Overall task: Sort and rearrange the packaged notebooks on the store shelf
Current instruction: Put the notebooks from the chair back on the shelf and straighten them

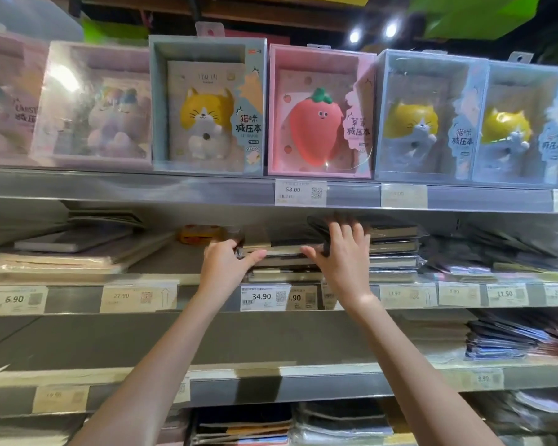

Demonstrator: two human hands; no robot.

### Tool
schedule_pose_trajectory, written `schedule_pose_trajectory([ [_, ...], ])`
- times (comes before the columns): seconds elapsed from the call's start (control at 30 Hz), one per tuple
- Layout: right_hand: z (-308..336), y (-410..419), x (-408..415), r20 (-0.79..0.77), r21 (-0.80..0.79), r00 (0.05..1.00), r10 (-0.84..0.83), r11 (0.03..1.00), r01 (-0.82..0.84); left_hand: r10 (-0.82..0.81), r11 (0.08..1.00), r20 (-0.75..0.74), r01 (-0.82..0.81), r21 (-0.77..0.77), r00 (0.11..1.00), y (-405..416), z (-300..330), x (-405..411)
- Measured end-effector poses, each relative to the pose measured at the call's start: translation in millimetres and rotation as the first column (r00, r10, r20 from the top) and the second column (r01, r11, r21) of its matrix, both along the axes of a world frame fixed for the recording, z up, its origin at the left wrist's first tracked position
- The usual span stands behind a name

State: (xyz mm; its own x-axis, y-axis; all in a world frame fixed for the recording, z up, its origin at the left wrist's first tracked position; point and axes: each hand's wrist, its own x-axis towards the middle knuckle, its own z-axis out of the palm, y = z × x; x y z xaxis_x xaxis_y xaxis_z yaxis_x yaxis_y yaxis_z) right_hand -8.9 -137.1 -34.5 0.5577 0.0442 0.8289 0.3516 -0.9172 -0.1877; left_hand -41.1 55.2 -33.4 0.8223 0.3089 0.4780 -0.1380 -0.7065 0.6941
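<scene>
Gripping flat glossy-wrapped notebook (279, 249): left hand (224, 263), right hand (343, 252).

Shelf price tags (261, 297): 34.90, 58.00, 6.90 (others blurred).

- Top shelf (174, 185): boxed notebooks stood upright in a row; cat box (207, 104) set just left of strawberry box (319, 112); two further cat boxes (429, 117) placed to its right
- Middle shelf (190, 278): central stack of notebooks (281, 262) held between left hand (226, 262) and right hand (345, 255); taller stack (393, 252) just beside it on the right; flat notebooks (71, 249) laid well to the left
- Price tags (261, 297) fixed along the shelf edges
</scene>
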Motion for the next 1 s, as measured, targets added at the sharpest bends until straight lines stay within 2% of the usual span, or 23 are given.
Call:
schedule_pose_trajectory([
  [0.2,-5,5,12,0.032,-0.048,0.997,-0.073,0.996,0.075,0.037,0.999,-0.038,-0.036,0.036,0.999,-12,10,6],
  [0.4,-8,5,1,0.035,-0.084,0.997,-0.067,0.994,0.070,0.074,0.980,0.008,-0.074,0.186,0.997,-10,-4,-5],
  [0.63,-16,11,-25,-0.079,-0.135,0.997,-0.005,0.991,-0.005,0.060,0.959,0.241,-0.123,0.255,0.969,-10,-21,-30],
  [0.77,-27,18,-41,-0.117,-0.146,0.993,0.020,0.989,-0.038,0.005,0.943,0.291,-0.102,0.318,0.957,-10,-31,-48],
  [1.0,-73,31,-69,0.029,-0.125,0.997,0.071,0.990,-0.067,-0.044,0.914,0.253,-0.063,0.401,0.966,0,-70,-84],
])
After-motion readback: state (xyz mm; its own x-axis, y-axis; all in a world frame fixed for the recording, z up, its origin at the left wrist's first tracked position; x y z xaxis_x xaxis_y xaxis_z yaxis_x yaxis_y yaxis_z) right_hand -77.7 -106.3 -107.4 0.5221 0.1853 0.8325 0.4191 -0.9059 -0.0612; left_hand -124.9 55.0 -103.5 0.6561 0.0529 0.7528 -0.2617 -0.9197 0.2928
